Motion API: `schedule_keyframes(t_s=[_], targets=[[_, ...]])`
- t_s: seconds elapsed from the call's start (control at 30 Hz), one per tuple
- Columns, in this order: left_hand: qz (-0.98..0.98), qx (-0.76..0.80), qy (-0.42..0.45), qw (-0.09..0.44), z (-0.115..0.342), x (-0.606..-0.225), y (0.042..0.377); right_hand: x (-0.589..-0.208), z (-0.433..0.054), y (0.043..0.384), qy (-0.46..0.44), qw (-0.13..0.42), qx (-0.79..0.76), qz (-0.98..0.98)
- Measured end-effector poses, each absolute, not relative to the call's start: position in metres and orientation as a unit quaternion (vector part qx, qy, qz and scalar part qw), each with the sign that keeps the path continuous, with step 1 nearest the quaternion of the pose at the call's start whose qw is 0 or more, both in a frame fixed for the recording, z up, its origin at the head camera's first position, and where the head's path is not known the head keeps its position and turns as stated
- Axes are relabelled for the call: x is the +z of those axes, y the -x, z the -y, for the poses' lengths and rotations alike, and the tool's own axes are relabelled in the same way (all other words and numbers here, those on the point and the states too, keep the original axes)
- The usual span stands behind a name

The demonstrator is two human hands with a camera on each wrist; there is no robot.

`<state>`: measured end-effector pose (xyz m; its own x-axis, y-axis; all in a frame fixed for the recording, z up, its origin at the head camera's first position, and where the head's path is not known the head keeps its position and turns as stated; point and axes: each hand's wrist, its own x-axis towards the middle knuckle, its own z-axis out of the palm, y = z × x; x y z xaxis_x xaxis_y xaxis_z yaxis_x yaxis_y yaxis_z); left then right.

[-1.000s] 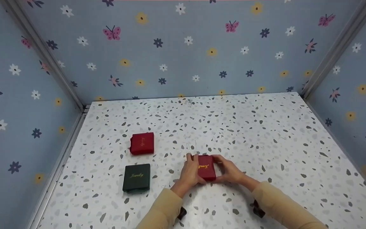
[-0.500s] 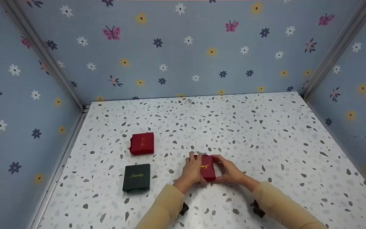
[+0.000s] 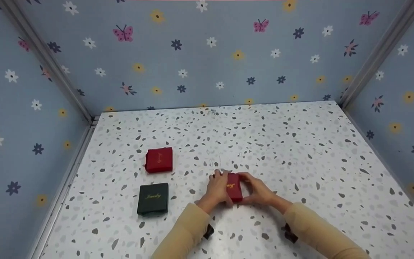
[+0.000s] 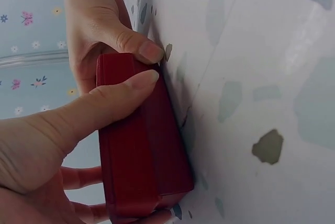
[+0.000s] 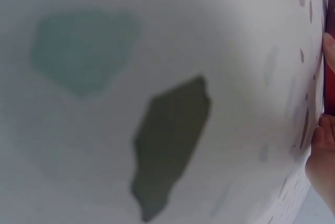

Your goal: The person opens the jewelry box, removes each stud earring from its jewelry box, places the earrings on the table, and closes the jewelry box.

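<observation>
A red jewelry box [image 3: 234, 187] with gold lettering lies on the speckled table between both hands. My left hand [image 3: 218, 187] grips it from the left, its thumb on the near side and its fingers over the top and far side; the left wrist view shows that thumb across the box [image 4: 131, 145]. From the right, my right hand [image 3: 261, 190] holds the box by its near and far edges between thumb and fingers, with a gap beside the palm. In the right wrist view only part of a hand [image 5: 322, 166] and the box edge appear.
A second red jewelry box [image 3: 159, 160] lies to the left, farther back. Nearer, a dark green jewelry box [image 3: 153, 198] sits in front of it. Blue patterned walls [image 3: 207, 54] border the white speckled table [image 3: 293, 144] at the back and both sides.
My left hand has shifted slightly right over the box, covering more of its lid. The right hand keeps its place. The head view has tilted down slightly.
</observation>
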<state>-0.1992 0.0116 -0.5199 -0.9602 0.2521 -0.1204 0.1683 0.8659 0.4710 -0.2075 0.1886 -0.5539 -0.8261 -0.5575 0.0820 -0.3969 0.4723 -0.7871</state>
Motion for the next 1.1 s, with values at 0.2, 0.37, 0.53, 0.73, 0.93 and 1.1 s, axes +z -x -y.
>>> schedule_keyframes(t_s=[0.2,0.37,0.53,0.73,0.93,1.1], targets=[[-0.948,0.286,-0.112,0.087,-0.007,-0.519,0.199,-0.568,-0.192,0.215,0.271,0.099,-0.437,-0.852],[-0.938,0.312,-0.122,0.086,-0.004,-0.52,0.199,-0.551,-0.187,0.207,0.289,0.087,-0.453,-0.839],[-0.929,0.335,-0.134,0.081,-0.001,-0.522,0.198,-0.54,-0.184,0.201,0.307,0.081,-0.464,-0.827],[-0.92,0.36,-0.139,0.072,0.003,-0.519,0.197,-0.564,-0.191,0.21,0.305,0.069,-0.455,-0.834],[-0.913,0.378,-0.138,0.068,0.008,-0.514,0.196,-0.574,-0.193,0.215,0.29,0.087,-0.462,-0.834],[-0.914,0.381,-0.125,0.064,0.017,-0.509,0.195,-0.559,-0.188,0.209,0.283,0.096,-0.46,-0.836]])
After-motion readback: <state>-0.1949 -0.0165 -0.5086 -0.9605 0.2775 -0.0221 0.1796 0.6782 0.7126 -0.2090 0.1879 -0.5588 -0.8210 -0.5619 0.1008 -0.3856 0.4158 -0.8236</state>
